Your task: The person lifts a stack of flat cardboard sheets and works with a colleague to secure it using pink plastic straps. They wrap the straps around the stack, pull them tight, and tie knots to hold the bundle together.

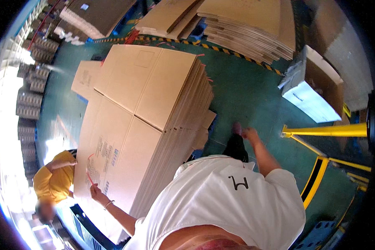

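Note:
A tall stack of flat cardboard box blanks (pixel 125 96) stands in front of me and to the left, its layered edges facing right. My left hand (pixel 98 195) is over the near left part of the top sheet. Its fingers are closed on a thin red strap (pixel 90 178), whose free end runs away over the printed cardboard. My right hand (pixel 250 133) hangs at my right side over the green floor, apart from the stack. It is small and blurred, and how its fingers are set does not show clearly.
A person in a yellow top (pixel 56 179) bends at the stack's left side. More flat cardboard (pixel 246 21) lies at the back behind black-yellow floor tape. An open white box (pixel 310 98) sits far right. Yellow rails (pixel 329 130) stand at my right.

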A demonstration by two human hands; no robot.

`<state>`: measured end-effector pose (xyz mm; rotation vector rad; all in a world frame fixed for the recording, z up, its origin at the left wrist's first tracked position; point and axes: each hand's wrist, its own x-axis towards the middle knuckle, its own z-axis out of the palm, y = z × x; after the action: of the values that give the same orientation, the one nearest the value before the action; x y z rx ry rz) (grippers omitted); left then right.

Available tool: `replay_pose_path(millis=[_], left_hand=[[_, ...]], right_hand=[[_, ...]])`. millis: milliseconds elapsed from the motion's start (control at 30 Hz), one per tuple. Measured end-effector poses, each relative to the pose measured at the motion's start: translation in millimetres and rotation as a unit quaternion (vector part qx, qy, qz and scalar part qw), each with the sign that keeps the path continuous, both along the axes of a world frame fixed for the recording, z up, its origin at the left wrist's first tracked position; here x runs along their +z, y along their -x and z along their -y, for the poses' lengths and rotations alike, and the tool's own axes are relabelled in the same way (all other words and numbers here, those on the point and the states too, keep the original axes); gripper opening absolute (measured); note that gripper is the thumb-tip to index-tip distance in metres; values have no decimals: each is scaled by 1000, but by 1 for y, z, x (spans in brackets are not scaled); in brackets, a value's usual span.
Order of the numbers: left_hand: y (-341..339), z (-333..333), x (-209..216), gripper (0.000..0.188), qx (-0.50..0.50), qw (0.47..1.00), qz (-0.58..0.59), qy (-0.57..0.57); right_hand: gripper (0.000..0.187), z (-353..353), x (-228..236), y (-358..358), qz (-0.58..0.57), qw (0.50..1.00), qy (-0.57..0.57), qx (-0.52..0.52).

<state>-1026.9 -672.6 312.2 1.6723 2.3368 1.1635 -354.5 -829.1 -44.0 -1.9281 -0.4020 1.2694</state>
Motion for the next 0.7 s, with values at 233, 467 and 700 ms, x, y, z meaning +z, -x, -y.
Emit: replay_pose_path(millis=[233,467,700], left_hand=[[-62,44,64,16,108,988,-78,-73],[-45,81,80,17,198,978,-66,10],[-89,30,56,15,169,985,-14,-5]], right_hand=[[23,-245,108,-81,-112,967,-182,139],[20,-386,142,-66,-110,946,-264,150],[18,-410,146,-42,194,897,-314,243]])
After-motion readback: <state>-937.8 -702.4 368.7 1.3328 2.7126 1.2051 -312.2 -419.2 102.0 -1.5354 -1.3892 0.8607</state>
